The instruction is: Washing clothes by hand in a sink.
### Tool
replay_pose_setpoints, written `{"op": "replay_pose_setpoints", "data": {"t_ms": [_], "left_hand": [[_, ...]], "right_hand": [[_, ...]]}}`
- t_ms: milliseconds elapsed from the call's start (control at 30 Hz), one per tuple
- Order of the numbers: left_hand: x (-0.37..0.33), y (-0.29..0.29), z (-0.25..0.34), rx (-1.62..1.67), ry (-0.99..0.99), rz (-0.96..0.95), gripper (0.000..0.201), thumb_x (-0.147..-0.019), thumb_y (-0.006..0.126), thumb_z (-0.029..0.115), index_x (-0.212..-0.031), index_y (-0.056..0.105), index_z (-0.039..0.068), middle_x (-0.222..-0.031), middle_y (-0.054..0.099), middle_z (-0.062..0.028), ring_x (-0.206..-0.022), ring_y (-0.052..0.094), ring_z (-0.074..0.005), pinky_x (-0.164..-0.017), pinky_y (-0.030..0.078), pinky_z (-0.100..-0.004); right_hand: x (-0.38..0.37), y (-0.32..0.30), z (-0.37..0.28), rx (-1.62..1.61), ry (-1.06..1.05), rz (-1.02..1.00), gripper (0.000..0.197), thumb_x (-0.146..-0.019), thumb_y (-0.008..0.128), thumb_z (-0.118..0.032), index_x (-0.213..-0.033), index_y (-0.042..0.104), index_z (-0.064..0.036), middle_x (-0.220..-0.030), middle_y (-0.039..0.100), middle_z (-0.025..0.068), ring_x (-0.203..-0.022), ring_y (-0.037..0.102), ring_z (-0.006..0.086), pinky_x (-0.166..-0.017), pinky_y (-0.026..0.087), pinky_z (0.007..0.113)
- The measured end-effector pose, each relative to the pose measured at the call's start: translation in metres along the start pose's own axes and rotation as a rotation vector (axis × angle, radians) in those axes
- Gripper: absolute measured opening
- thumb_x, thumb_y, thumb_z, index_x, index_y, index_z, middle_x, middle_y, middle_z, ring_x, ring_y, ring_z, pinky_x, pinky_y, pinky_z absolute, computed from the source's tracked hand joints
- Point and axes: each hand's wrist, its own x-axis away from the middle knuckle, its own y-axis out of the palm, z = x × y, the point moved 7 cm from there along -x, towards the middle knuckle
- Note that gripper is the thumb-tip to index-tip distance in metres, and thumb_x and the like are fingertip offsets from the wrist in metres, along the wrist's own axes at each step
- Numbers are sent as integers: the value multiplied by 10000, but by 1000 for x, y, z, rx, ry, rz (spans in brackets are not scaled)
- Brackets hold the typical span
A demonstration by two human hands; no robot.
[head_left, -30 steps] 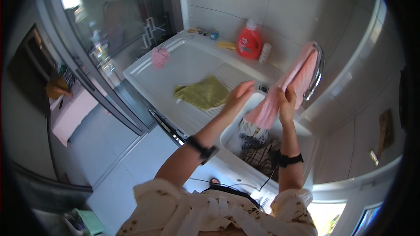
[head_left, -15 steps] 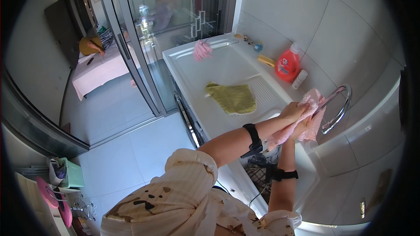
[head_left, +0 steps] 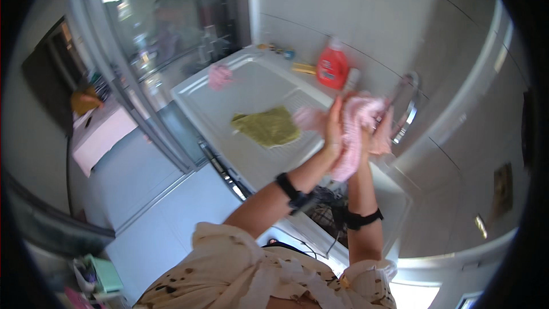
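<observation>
A pink cloth (head_left: 355, 137) is bunched between my hands, over the near end of the sink counter by the faucet. My left hand (head_left: 334, 129) presses on its left side with the fingers pointing upward. On the other side my right hand (head_left: 366, 137) grips it, its fingers mostly hidden by folds and motion blur. Part of the cloth sticks out to the left past my left hand. An olive-green cloth (head_left: 267, 126) lies spread over the ribbed washboard area of the white sink (head_left: 229, 151), left of my hands.
The chrome faucet (head_left: 413, 100) curves just right of the cloth. A red detergent bottle (head_left: 333, 66), a white bottle (head_left: 351, 80) and a yellow brush-like item (head_left: 304, 68) line the back ledge. Another pink cloth (head_left: 219, 76) hangs at the far left. Dark patterned laundry (head_left: 323, 217) fills the near basin.
My hands have pulled the pink cloth back from the faucet and turned it more upright. My left hand has shifted from on top to the cloth's left side. The whole view has swung right.
</observation>
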Motion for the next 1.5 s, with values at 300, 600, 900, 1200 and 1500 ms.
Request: {"op": "replay_pose_setpoints", "data": {"t_ms": [300,600,900,1200,1500], "left_hand": [[34,49,105,-1089,556,-103,506,-864,329,344,-1240,263,12,-1318,233,-132,-1231,203,-231,-984,193,-365],[-49,6,19,-1941,420,58,961,-544,733,229,-1300,152,112,-1268,185,-257,-1159,254,-419,-879,326,-470],[-129,102,8,-1847,788,-230,516,-631,590,17,-1095,376,86,-1056,447,-208,-892,510,-370,-707,443,-414],[-137,23,-39,-2019,11,-336,714,-615,676,288,-1176,321,25,-1080,477,-229,-1008,467,-356,-817,396,-408],[-70,2,3,-1842,98,-356,740,-622,682,263,-1195,310,-23,-1156,406,-213,-1028,456,-317,-859,374,-360]], "right_hand": [[-39,18,-129,35,509,-270,252,-809,470,-149,-985,479,31,-866,532,98,-775,494,142,-647,424,288],[-168,-110,-150,-498,340,-110,315,-843,444,-273,-977,520,2,-899,574,88,-800,556,171,-761,469,288],[-110,-225,-102,-445,449,-29,412,-825,473,-310,-1086,475,8,-1023,546,110,-898,542,185,-786,455,312],[-28,-198,2,74,537,-180,358,-736,533,-127,-1059,492,22,-995,548,85,-878,511,149,-732,415,265],[14,-181,31,-3,271,534,341,-747,507,-109,-1052,456,34,-957,514,82,-846,481,166,-756,380,276]]}}
